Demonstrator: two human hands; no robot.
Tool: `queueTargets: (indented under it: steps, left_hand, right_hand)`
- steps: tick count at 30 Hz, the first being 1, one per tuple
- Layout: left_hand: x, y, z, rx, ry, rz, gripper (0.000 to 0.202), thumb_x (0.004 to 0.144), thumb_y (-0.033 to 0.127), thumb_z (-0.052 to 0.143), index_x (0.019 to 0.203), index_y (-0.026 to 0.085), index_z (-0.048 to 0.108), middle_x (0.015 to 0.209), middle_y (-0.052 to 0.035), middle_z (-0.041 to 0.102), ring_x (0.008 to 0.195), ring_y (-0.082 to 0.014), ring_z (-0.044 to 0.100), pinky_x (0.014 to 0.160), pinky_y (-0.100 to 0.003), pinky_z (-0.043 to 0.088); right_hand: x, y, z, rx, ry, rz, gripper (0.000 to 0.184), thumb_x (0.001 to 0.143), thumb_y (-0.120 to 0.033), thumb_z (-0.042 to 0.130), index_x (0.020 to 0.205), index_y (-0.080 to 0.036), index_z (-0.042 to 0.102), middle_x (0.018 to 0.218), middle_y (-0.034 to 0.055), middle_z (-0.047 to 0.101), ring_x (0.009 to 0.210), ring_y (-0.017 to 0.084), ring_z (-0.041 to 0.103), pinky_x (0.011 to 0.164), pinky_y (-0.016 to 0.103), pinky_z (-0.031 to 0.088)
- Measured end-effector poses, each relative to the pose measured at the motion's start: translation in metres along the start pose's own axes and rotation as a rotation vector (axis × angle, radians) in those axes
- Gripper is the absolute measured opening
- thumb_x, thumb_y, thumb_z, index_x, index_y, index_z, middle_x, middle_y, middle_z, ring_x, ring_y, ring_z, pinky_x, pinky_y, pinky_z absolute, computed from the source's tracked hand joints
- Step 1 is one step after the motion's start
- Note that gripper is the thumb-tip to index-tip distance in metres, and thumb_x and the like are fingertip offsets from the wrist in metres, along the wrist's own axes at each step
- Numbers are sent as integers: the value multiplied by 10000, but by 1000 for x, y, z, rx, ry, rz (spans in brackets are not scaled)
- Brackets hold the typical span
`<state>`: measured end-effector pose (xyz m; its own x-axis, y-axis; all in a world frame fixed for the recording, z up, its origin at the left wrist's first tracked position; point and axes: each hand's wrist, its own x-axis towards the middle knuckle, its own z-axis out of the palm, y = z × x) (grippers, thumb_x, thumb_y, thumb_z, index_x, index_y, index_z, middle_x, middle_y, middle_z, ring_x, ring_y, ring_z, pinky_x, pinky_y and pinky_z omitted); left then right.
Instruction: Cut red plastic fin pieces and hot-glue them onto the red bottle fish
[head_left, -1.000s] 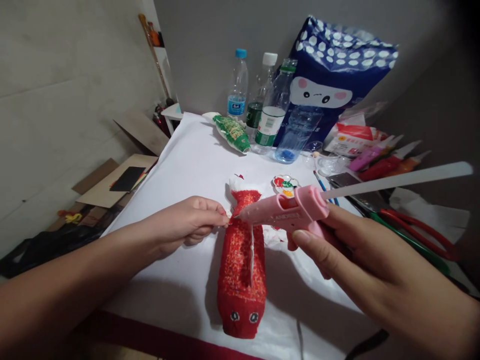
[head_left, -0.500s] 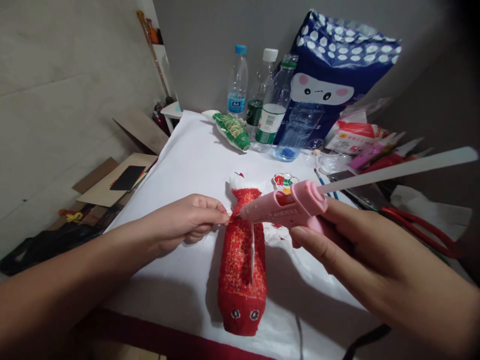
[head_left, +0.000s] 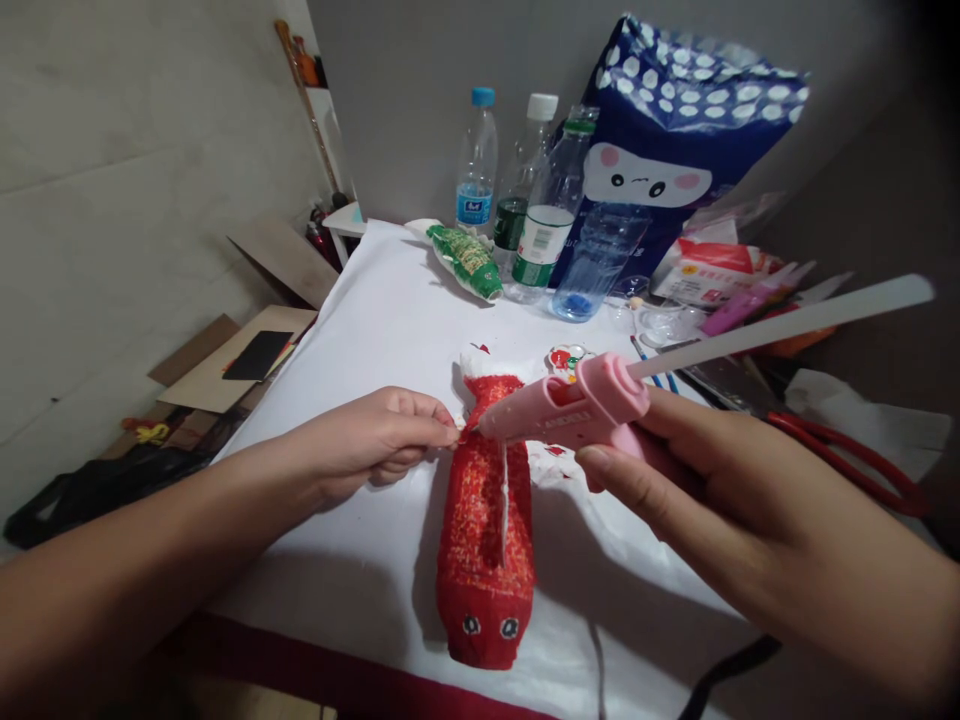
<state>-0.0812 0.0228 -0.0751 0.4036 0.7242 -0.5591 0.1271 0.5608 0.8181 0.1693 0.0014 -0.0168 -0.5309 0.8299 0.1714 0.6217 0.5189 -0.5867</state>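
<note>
A red glittery fish-shaped craft (head_left: 484, 540) with two small eyes lies on the white table cover (head_left: 390, 320), head toward me. My left hand (head_left: 375, 445) is closed in a pinch on a small piece at the fish's upper left edge. My right hand (head_left: 720, 500) grips a pink hot glue gun (head_left: 570, 410) with a long white glue stick (head_left: 780, 325) jutting out behind. The gun's nozzle points left and touches the spot beside my left fingertips. A white glue line runs down the fish's back.
Several plastic bottles (head_left: 544, 215) and a green painted bottle (head_left: 465, 262) stand at the back. A blue dotted bag (head_left: 675, 150) leans on the wall. A paint palette (head_left: 566, 357), red-handled scissors (head_left: 847, 460) and packets lie right. Cardboard sheets (head_left: 240, 355) lie on the floor, left.
The glue gun's rear and its glue stick have tilted slightly upward. My left hand and the fish have stayed in place.
</note>
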Motion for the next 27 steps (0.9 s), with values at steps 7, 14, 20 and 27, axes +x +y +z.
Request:
queueTargets:
  steps: [7,14,20,27]
  left_hand:
    - [0,1,0,-4,-16,3,225,826,293,623,696,184,476,461,111,224,422,-47,97,413,-238,44]
    - [0,1,0,-10,-12,-10,224,825,289,628,698,184,476,456,112,221,421,-46,98,413,-238,43]
    - [0,2,-1,-10,-5,-6,198,827,274,619,707,181,492,461,109,229,419,-45,107,413,-242,44]
    - [0,0,-1,-12,-20,4,198,828,274,621,709,179,495,478,103,240,421,-44,116,414,-245,47]
  right_hand:
    - [0,-2,0,-25,-38,49,186,936,-345,501,818,-209,548,531,-41,532,416,107,419,376,216,331]
    - [0,-3,-1,-1,-34,33,165,933,-321,505,830,-206,564,513,-48,502,406,106,398,371,222,318]
    - [3,-3,-1,-3,-41,34,150,928,-309,508,849,-200,573,526,-40,525,414,113,426,387,224,344]
    - [3,-2,-3,-16,-40,6,170,927,-312,506,807,-204,562,511,-44,505,405,106,415,356,209,335]
